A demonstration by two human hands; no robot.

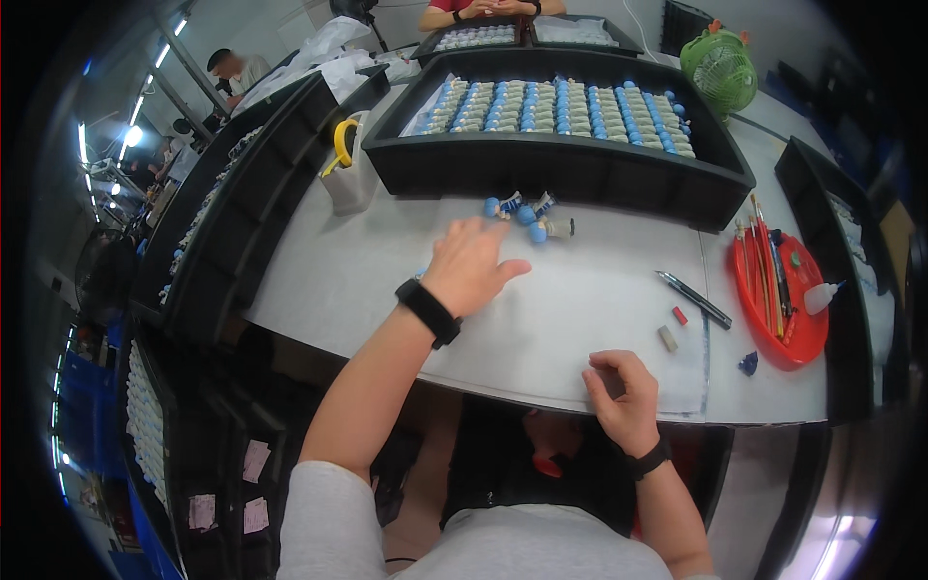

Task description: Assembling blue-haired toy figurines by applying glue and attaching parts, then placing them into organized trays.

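Note:
My left hand (pixel 472 263) reaches over the white tabletop, thumb spread and fingers stretched out, slightly blurred at the tips. Just beyond its fingertips lie small figurines with round blue heads: one with a striped body (pixel 503 206), another striped one (pixel 535 208), and a pale-bodied one (pixel 551 229). Whether the fingertips touch them I cannot tell. A bit of blue shows beside my left wrist, mostly hidden. My right hand (pixel 626 398) rests at the table's front edge, fingers loosely curled, with a gap between thumb and forefinger and nothing visible in it.
Behind the figurines stands a black tray (pixel 561 164) with rows of similar figurines. A red dish (pixel 795 340) of brushes, a pen (pixel 694 300) and an eraser (pixel 668 338) lie to the right. A grey holder (pixel 350 188) and a green fan (pixel 717 72) flank the tray. People sit farther back.

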